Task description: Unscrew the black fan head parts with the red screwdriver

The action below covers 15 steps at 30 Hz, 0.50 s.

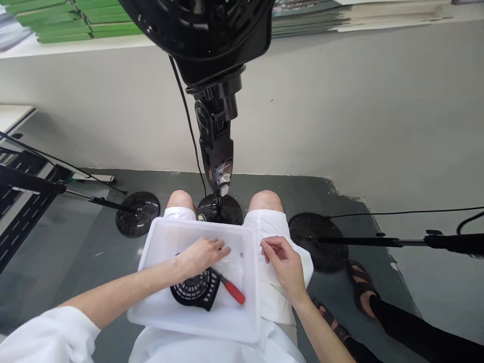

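A white plastic tray (227,325) rests across the lap. My left hand (204,256) is over its middle, palm down, with loosely bent fingers apart; its fingertips are partly hidden. Below that wrist lies a black slotted plastic cover (196,291), partly hidden by my forearm. Beside the cover, a screwdriver with a red handle (234,291) lies slantwise in the tray. A tiny metal piece (242,255) sits near the tray's right wall. Just right of the tray, above the thigh, my right hand (282,264) pinches thumb and forefinger around something too small to name.
A black fan head (212,30) on a jointed stand (217,131) rises directly in front. Round black bases (138,214) stand on the floor at both sides. Green stacks (75,20) line the ledge above the wall. Another person's sandalled foot (363,287) is at right.
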Each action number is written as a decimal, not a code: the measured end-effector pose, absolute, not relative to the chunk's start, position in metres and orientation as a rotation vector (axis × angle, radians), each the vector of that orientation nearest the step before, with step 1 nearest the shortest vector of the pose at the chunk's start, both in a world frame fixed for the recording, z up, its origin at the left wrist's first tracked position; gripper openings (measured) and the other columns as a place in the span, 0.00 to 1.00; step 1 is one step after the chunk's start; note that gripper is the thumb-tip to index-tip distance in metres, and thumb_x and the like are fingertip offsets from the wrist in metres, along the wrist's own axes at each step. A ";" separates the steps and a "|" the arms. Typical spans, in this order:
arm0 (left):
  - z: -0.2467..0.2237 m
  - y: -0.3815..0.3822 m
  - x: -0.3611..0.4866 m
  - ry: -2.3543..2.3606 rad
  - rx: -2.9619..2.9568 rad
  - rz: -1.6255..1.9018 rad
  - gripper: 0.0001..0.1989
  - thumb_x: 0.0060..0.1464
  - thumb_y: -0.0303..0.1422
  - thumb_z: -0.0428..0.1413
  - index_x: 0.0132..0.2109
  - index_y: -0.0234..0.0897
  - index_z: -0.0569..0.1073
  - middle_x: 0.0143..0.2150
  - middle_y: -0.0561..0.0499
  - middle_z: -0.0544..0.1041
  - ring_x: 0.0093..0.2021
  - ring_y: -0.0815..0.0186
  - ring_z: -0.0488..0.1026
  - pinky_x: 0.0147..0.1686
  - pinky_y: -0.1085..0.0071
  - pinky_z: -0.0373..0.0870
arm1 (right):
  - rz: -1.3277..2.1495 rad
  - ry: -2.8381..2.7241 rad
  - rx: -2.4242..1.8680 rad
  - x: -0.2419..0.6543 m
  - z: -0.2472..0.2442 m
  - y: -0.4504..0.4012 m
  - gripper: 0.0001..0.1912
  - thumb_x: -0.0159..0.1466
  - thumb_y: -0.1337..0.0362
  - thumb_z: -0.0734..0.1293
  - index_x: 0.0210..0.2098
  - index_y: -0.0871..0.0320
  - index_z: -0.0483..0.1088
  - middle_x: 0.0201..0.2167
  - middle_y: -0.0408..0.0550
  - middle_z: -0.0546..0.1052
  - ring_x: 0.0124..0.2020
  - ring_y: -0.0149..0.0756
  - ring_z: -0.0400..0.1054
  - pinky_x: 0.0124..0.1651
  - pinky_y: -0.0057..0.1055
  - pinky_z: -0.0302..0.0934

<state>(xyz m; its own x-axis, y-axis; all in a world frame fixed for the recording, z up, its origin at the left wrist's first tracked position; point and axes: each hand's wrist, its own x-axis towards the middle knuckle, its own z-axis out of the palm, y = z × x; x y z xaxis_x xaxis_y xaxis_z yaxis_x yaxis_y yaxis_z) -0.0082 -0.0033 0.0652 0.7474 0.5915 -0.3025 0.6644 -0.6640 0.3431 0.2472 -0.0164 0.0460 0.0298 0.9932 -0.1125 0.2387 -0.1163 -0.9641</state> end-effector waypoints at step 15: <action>0.045 0.001 -0.047 0.910 2.546 -0.361 0.10 0.65 0.22 0.47 0.44 0.37 0.71 0.41 0.48 0.75 0.36 0.63 0.74 0.34 0.69 0.66 | 1.178 -1.489 -1.464 0.245 0.034 -0.016 0.15 0.65 0.54 0.66 0.47 0.52 0.76 0.31 0.44 0.76 0.24 0.29 0.67 0.34 0.30 0.67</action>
